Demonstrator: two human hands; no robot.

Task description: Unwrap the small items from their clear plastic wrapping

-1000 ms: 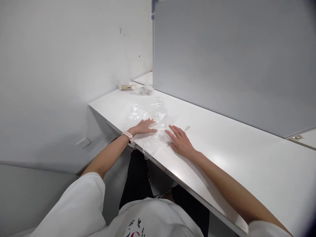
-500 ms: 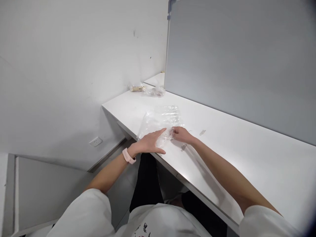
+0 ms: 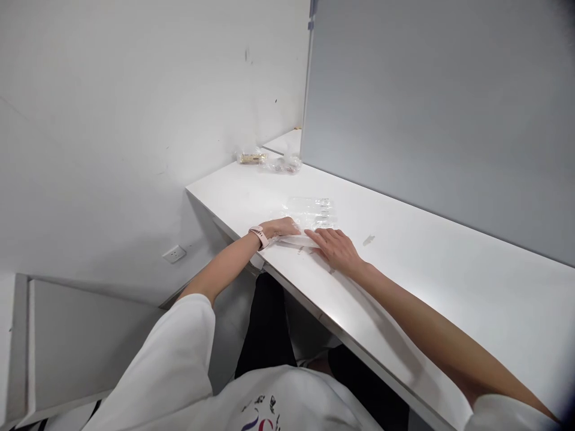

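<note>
left hand [image 3: 283, 227] and right hand [image 3: 336, 248] press the film [image 3: 309, 211] on the table [image 3: 431, 281]; whether either pinches it, i cannot tell.

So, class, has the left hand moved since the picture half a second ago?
Yes: the left hand has moved forward, away from the near edge of the table.

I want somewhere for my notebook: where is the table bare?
Widest bare stretch of white table: between right forearm and grey partition, bar one small mark. A smaller patch separates the clear plastic from the wrapped packets. Crowded: around the left hand, right hand and packets.
</note>
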